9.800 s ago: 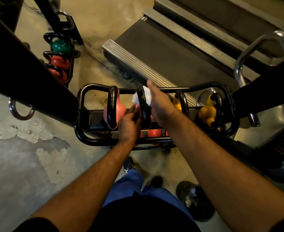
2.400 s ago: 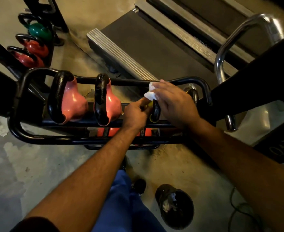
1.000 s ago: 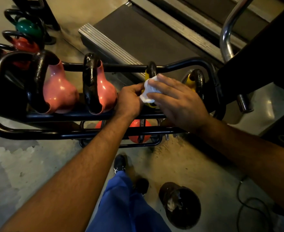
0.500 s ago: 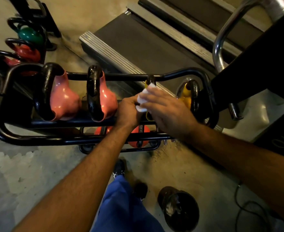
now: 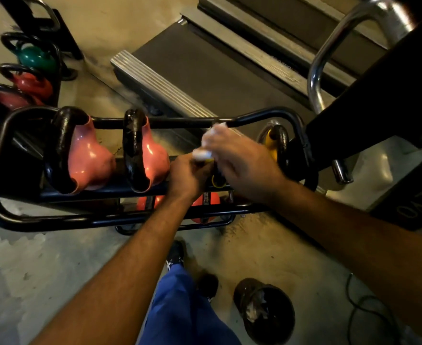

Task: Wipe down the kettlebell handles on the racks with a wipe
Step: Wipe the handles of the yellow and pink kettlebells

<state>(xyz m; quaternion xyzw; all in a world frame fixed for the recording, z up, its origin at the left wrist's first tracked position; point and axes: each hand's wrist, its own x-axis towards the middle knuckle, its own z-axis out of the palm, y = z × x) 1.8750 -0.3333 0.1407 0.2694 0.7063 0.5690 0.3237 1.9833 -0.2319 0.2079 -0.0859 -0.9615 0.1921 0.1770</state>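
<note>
In the middle of the frame, the right hand [image 5: 244, 165] holds a crumpled white wipe [image 5: 201, 154] on a yellow kettlebell's black handle [image 5: 218, 176]. The left hand [image 5: 188, 176] grips that handle lower down. Two pink kettlebells [image 5: 90, 163] sit left on the black metal rack [image 5: 55, 220].

Light: dim and warm, yellowish, coming from above and beyond the rack; the concrete floor [image 5: 43, 265] in front stays grey and dull.
Glare: bright glints on the chrome rail [image 5: 369, 13] and soft shine on the pink kettlebells [image 5: 90, 160].
Shadows: the black frame [image 5: 379, 95] on the right and the bucket [image 5: 264, 310] sink into near black.
Blur: the right hand [image 5: 242, 160] and the wipe [image 5: 201, 154] are smeared and washed pale; the left hand [image 5: 190, 175] is only slightly sharper.
Distortion: wide-angle bending, so the rack bars [image 5: 30, 220] bow and forearms swell towards the edges.
</note>
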